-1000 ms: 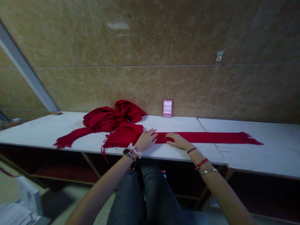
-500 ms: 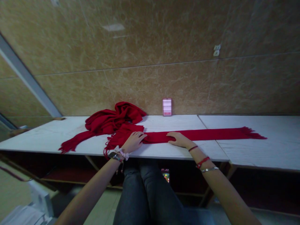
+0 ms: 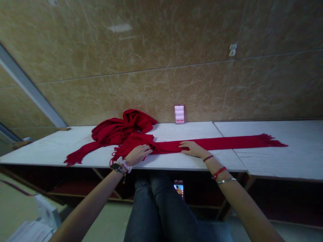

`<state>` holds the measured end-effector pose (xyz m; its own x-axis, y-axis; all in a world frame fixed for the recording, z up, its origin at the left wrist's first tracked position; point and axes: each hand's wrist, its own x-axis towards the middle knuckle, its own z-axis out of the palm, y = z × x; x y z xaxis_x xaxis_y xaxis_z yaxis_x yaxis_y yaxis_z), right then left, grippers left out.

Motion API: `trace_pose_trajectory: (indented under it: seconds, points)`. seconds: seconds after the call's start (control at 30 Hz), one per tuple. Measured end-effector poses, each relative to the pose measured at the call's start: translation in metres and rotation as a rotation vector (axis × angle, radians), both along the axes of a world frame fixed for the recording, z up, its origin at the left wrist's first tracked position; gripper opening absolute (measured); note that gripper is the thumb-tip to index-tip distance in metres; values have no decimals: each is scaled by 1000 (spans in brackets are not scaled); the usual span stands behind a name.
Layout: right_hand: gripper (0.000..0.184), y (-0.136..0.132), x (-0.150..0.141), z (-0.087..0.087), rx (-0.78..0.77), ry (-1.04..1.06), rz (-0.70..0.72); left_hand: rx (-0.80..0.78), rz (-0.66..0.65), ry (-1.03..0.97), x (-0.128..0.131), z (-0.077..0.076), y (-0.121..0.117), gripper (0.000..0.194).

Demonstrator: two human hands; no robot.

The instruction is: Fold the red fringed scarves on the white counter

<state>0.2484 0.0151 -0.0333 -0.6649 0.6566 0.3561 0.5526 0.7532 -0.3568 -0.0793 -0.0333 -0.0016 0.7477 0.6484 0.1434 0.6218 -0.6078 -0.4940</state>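
Left hand [image 3: 138, 154]: palm down on bunched cloth, fingers pointing right; its fingertips' undersides are hidden, so I cannot tell whether it pinches.
Right hand [image 3: 193, 149]: palm down, fingers pointing left, thumb and fingers parted on the cloth; apart from the left hand.
Forearms: 2, slanting inward from the bottom edge, which cuts them off.
Red scarf [image 3: 234, 142]: a long strip on the white counter [image 3: 186, 163], running from the left hand, under the right, to a fringed end.
Red heap [image 3: 113, 131]: beyond the left hand, folds overlapping; whether it joins the scarf is unclear.
Upright phone [image 3: 179, 115]: against the wall [image 3: 151, 94], screen pixelated.
Lower phone [image 3: 179, 189]: below the counter edge, partly covered by a leg [image 3: 174, 215].
Shelves [image 3: 75, 188]: under the counter, mostly too dark to make out.
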Motion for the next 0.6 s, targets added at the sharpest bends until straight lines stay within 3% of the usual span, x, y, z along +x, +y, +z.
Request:
trace_pose_trajectory:
  seconds: [0.17,0.37,0.6]
  points:
    - [30,1,0,-1,16,-1,2,3,-11,60,7,5,-4,15]
    - [35,2,0,-2,28,27,55,-28,-17,57,8,11,-6,13]
    - [36,3,0,-6,38,58,20,-46,-82,-71,46,-5,-8,29]
